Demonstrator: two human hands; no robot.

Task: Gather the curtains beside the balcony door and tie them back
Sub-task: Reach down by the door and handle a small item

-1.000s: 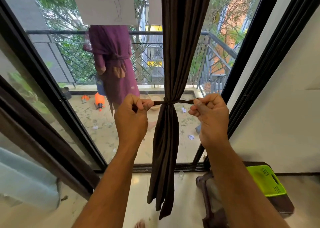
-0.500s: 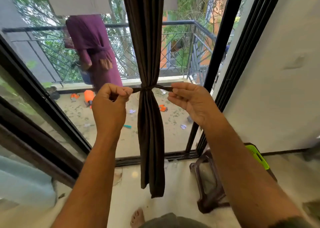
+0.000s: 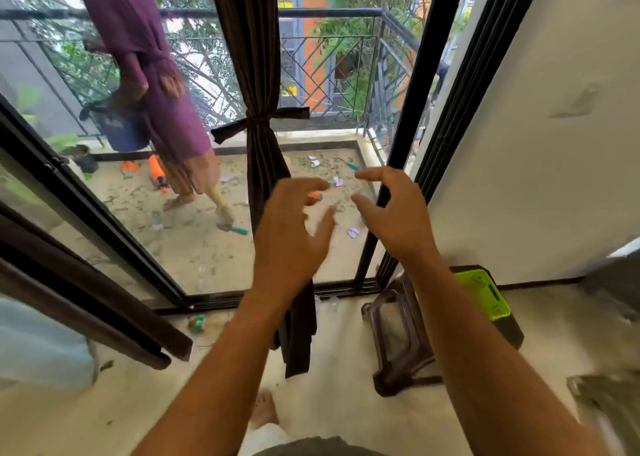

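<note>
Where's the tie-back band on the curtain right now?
In the head view the tie-back band is knotted round the brown curtain, centre frame, above both hands and touching neither, level with the foot of the balcony railing.

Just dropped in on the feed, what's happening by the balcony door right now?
A person is tying back the dark brown curtain at the balcony door. The curtain is gathered into one bundle and cinched by a tie of the same cloth, its two ends sticking out to either side. Both hands are off it: the left hand and the right hand are below the knot with fingers spread, holding nothing. The tie-back looks done.
</note>
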